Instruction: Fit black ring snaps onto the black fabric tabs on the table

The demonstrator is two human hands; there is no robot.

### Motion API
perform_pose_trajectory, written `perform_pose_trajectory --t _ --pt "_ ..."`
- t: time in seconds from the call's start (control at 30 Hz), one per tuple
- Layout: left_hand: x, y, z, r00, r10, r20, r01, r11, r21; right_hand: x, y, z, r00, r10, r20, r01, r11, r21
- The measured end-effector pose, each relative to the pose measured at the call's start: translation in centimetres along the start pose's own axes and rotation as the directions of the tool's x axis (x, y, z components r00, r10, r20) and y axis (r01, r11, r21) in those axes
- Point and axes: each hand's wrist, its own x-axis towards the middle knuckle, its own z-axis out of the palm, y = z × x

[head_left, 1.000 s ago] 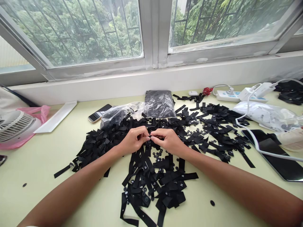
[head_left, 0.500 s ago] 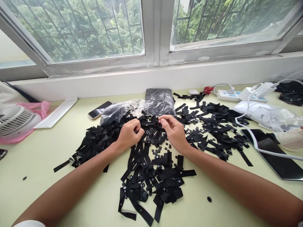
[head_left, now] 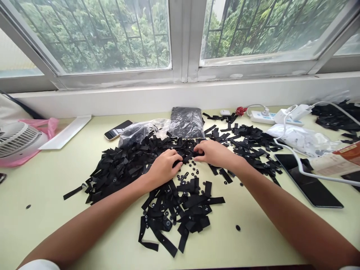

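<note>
Black fabric strips lie in heaps on a pale green table: a left heap, a near heap and a right heap. Small black rings are scattered between them. My left hand rests palm down on the strips with its fingers curled; whether it holds one is hidden. My right hand lies just to the right, its fingertips pinched on a black strip at the heap's middle. The two hands are a few centimetres apart.
A black plastic packet and a clear bag lie behind the heaps, with a phone to their left. A fan stands far left. At right are a power strip, a white cable and a dark tablet.
My hands, joined on one strip a second ago, came apart and then dropped forward onto the heap. The view has tilted slightly to the right.
</note>
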Motion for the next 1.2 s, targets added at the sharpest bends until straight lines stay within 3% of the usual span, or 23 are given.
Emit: perform_pose_trajectory --t 0.17,0.3,0.47,0.57,0.93,1.2 --pt "-0.4 -0.4 -1.0 0.993 -0.116 -0.012 0.114 0.989 -0.095 -1.4 0.0 1.8 1.0 0.009 -0.03 -0.009 1.0 -0.002" --pt "-0.7 0.7 -1.5 0.99 -0.139 -0.036 0.14 0.99 0.013 -2.4 -0.4 2.2 0.989 0.057 -0.138 -0.061 0.998 -0.027" --pt "-0.2 1.8 -0.4 0.982 -0.123 -0.142 0.129 0.991 0.035 -3.3 -1.9 2.2 0.977 0.125 -0.171 -0.14 0.987 -0.079" --pt "-0.1 1.4 0.5 0.989 -0.115 -0.092 0.116 0.993 -0.001 -3.6 -2.5 2.6 0.976 0.147 -0.161 -0.164 0.982 -0.093" --pt "-0.5 0.8 0.9 0.979 -0.16 -0.127 0.154 0.987 -0.055 -3.7 -1.9 5.3 0.987 0.029 -0.156 -0.043 0.995 -0.088" --pt "0.3 0.5 1.1 0.977 -0.173 -0.124 0.166 0.984 -0.07 -3.6 -2.0 6.2 0.979 0.036 -0.2 -0.055 0.994 -0.091"
